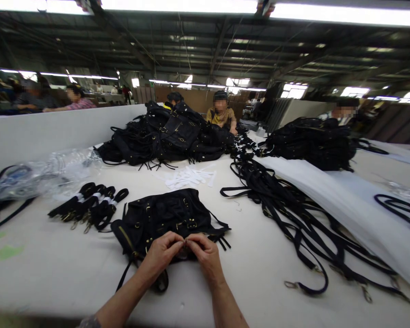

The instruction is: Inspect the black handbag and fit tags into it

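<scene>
A black bag (167, 212) with brass-coloured buckles and zips lies flat on the white table (259, 291) in front of me. Over its near edge, my left hand (166, 250) and my right hand (203, 253) meet, thumbs and forefingers pinched close together. Whatever sits between the fingertips is too small and too covered to name. A strap loop hangs from the bag's near left corner, and thin cords with tassels stick out at its right side.
Bundled black straps (92, 205) with metal clips lie left, beside clear plastic bags (51, 173). White strips (189, 176) lie beyond the bag. Long loose straps (294, 218) spread right. A large pile of black bags (171, 132) stands behind, another pile (310, 141) back right. A co-worker (222, 114) sits opposite.
</scene>
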Demonstrator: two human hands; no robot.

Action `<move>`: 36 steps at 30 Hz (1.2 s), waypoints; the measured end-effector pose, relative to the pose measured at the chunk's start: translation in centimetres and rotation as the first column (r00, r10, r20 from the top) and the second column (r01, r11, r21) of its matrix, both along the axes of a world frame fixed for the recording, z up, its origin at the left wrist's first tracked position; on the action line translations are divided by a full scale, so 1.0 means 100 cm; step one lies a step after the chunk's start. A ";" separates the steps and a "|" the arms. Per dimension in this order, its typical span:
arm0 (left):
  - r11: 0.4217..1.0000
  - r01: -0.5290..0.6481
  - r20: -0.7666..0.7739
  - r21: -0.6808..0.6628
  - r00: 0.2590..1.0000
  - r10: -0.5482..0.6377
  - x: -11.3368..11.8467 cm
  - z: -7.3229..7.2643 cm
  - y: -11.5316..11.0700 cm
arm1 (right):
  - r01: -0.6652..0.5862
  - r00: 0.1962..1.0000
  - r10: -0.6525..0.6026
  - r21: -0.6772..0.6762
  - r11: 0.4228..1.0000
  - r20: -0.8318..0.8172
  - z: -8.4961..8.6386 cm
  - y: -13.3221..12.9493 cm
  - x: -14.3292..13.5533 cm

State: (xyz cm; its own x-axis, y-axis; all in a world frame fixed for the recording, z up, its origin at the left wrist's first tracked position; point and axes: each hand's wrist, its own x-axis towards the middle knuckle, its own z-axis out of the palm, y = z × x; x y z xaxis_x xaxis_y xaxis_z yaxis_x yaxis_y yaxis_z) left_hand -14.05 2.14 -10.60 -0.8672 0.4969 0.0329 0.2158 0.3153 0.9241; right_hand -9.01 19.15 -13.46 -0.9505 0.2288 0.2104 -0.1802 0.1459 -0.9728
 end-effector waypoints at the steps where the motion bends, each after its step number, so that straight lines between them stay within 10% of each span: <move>1: 1.000 0.001 -0.011 -0.008 1.000 -0.001 0.000 0.000 0.000 | -0.002 1.000 0.002 0.004 1.000 0.000 0.000 0.000 0.000; 17: 0.998 0.015 -0.084 -0.056 0.996 -0.019 0.002 0.003 0.000 | -0.025 0.999 0.027 0.069 0.997 -0.032 0.002 -0.002 0.001; 36: 0.990 -0.041 -0.159 -0.138 0.987 0.019 0.002 -0.012 0.000 | 0.026 0.985 0.058 0.470 0.882 -0.164 -0.012 -0.009 0.002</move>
State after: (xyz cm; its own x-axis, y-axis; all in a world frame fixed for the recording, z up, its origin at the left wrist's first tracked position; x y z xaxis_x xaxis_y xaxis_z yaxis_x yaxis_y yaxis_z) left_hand -13.87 2.18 -11.83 -0.8715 0.4798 0.1012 0.3425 0.4478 0.8259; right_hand -8.83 18.26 -14.70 -0.8936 0.0481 0.4462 -0.3415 0.5723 -0.7456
